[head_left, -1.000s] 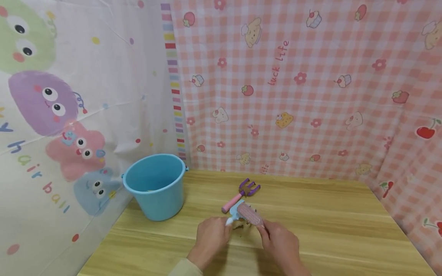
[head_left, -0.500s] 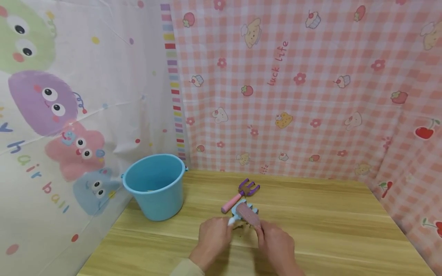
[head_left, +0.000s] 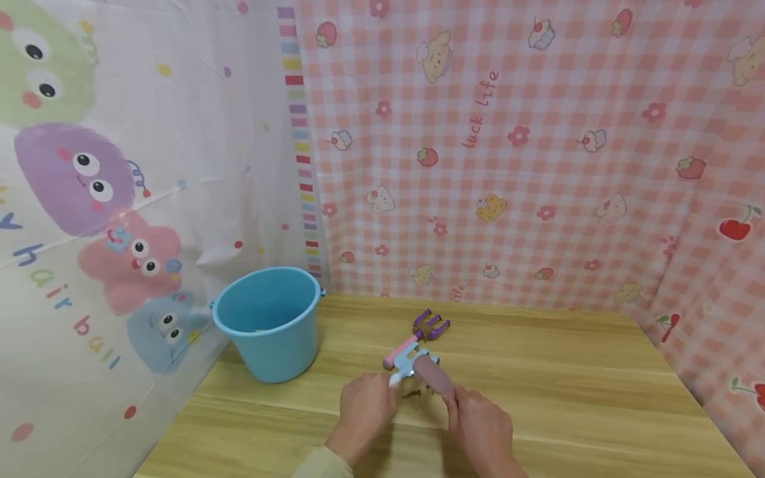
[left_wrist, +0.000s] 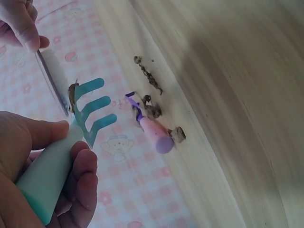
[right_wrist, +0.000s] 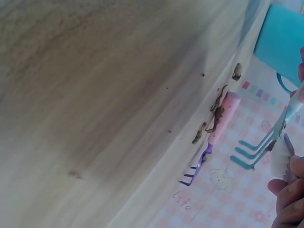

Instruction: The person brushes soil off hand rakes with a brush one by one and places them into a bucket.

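Observation:
In the head view my left hand (head_left: 366, 410) grips the pale handle of a light blue hand rake (head_left: 408, 360), held above the table. The left wrist view shows fingers and thumb wrapped round that handle, and dark dirt (left_wrist: 72, 97) clinging to the back of the rake's head. My right hand (head_left: 483, 425) pinches a brush (head_left: 433, 376) with a pinkish back. Its white bristles (right_wrist: 280, 159) lie against or very close to the dirty rake head in the right wrist view. Behind lies a second hand rake (head_left: 398, 352), pink-handled with soiled purple tines.
A blue bucket (head_left: 275, 352) stands at the left of the wooden table (head_left: 568, 378), something pale just visible inside. Brown dirt clumps (left_wrist: 149, 78) lie scattered beneath my hands. A white printed sheet (head_left: 239, 166) and a pink checked cloth (head_left: 478, 172) hang around the table.
The brush has shifted back and forth slightly over the blue rake's head. The blue rake has turned and moved a little, its tines now showing differently. Bucket and pink-handled rake have stayed put.

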Demonstrator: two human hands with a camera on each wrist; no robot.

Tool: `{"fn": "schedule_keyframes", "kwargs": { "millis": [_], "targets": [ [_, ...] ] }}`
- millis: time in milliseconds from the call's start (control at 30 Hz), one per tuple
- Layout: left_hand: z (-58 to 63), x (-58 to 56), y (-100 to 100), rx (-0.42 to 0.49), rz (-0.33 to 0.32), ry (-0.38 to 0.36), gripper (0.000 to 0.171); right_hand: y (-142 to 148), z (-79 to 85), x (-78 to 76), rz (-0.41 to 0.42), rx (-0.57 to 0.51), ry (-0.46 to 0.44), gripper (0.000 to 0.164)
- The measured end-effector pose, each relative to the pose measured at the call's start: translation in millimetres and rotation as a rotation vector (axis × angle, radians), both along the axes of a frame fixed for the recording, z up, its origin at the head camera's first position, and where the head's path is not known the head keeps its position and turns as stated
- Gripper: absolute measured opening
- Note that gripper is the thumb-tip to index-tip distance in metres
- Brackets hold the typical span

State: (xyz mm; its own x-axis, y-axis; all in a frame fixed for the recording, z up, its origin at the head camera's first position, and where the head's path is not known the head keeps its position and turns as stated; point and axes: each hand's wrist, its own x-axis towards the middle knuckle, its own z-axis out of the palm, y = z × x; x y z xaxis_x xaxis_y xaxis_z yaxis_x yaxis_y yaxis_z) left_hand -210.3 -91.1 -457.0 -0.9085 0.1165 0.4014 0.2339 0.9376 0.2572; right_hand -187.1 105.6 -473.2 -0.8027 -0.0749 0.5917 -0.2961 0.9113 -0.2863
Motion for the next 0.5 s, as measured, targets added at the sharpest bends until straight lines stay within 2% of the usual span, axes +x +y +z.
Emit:
{"fn": "schedule_keyframes", "kwargs": {
  "millis": [200,300,500],
  "targets": [
    [0.4,0.6,-1,-0.041,0.005,0.000,0.020,7,3.6,-2.6,-0.044,-0.042,-0.052,0.016],
    [1.4,0.5,1,-0.050,0.005,-0.018,0.024,3,4.1,-2.4,-0.033,-0.056,-0.028,0.015],
    [3.4,0.0,4,-0.022,0.020,-0.037,0.030,-6,-1.8,2.6,0.011,-0.015,0.006,0.016]
  ]
}}
